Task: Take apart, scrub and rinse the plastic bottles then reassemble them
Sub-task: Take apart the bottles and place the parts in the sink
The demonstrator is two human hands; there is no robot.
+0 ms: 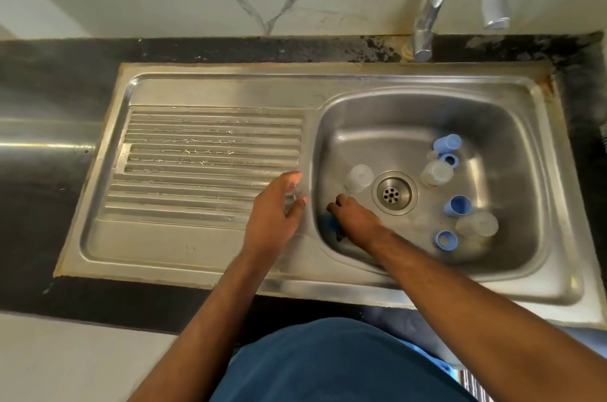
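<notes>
My left hand (pixel 274 214) is over the rim between drainboard and basin, its fingers curled round a small clear plastic bottle (pixel 295 198). Inside the basin's near-left corner, my right hand (pixel 356 219) reaches down with its fingers curled over a blurred blue thing (pixel 331 223); I cannot tell whether it is a cap or a sponge. Loose parts lie in the basin: a clear bottle (pixel 359 177) left of the drain, another clear bottle (pixel 437 173) to its right, a third clear bottle (pixel 477 223) near right. Blue caps (pixel 447 142) (pixel 458 205) and blue rings (pixel 448 159) (pixel 446 240) lie among them.
The steel sink (pixel 512 96) has a drain (pixel 393 194) in the middle and a ribbed drainboard (pixel 210 152) on the left. A chrome tap (pixel 430 7) rises behind the basin, with no water running. Black counter (pixel 49 191) surrounds the sink.
</notes>
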